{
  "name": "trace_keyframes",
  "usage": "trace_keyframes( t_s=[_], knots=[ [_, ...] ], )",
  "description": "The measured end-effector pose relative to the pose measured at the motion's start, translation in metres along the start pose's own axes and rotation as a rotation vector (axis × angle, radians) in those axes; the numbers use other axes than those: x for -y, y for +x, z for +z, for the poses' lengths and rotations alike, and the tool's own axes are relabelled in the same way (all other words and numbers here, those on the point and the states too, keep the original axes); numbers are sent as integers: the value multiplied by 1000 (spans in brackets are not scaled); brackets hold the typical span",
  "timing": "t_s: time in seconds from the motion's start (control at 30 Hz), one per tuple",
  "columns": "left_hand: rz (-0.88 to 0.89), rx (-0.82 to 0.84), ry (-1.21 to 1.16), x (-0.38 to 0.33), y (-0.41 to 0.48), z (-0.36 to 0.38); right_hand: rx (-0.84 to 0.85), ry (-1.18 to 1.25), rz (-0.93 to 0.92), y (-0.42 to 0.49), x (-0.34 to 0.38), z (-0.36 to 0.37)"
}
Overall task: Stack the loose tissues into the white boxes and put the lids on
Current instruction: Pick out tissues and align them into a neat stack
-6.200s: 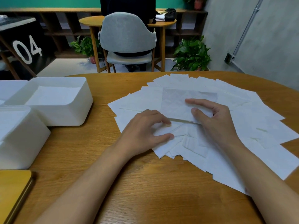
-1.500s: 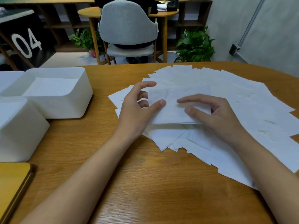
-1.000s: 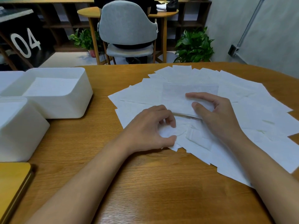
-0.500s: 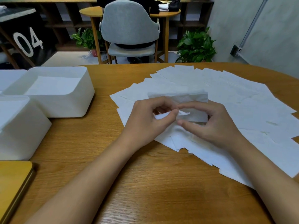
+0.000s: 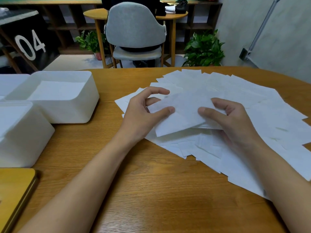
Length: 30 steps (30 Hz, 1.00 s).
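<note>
Several loose white tissues lie fanned over the right half of the wooden table. Both hands hold a small stack of tissues just above that spread. My left hand pinches its left edge, thumb on top. My right hand grips its right side, thumb on top and fingers underneath. An open white box at the left has tissues inside. A second white box stands nearer, at the left edge, with white tissue showing at its top.
A yellow-wood board lies at the table's near left corner. Beyond the table stand a grey chair, a small round table and potted plants. Bare wood shows in front of me between my forearms.
Half a second ago both hands pinched a tissue low on the pile. Now they have raised a flat stack and hold it by its two sides.
</note>
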<state>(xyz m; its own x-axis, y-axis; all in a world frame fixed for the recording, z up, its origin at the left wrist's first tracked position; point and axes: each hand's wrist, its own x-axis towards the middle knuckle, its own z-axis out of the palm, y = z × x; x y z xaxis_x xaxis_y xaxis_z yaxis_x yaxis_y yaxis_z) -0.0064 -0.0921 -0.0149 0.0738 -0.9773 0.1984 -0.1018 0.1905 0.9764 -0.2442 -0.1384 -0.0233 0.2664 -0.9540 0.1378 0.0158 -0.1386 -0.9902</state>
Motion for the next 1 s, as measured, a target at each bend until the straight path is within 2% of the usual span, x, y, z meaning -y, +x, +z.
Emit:
trace_keyframes(
  t_s=[0.13,0.37,0.5,0.6,0.7,0.8,0.87,0.93,1.0],
  knots=[
    [21,37,83,-1,1,-2,125,-70,-22,-4,1,5],
    [53,3,169,4,3,2,127,-231,-136,-7,2,11],
    [50,-95,197,8,1,7,83,-245,-203,-4,4,9],
    [-90,-23,25,5,-1,12,38,-159,-209,-2,3,7],
    [-80,-30,-45,4,-2,12,56,-176,-185,-1,3,4],
    [16,-107,94,11,-1,14,90,-269,-162,0,0,3],
    [110,-112,299,16,0,12,-1,-290,-143,1,-3,1],
    [215,-19,527,21,0,8,-112,-307,-138,4,-4,-2],
    [278,168,668,24,1,6,-166,-304,-132,5,-5,-4]
  ],
)
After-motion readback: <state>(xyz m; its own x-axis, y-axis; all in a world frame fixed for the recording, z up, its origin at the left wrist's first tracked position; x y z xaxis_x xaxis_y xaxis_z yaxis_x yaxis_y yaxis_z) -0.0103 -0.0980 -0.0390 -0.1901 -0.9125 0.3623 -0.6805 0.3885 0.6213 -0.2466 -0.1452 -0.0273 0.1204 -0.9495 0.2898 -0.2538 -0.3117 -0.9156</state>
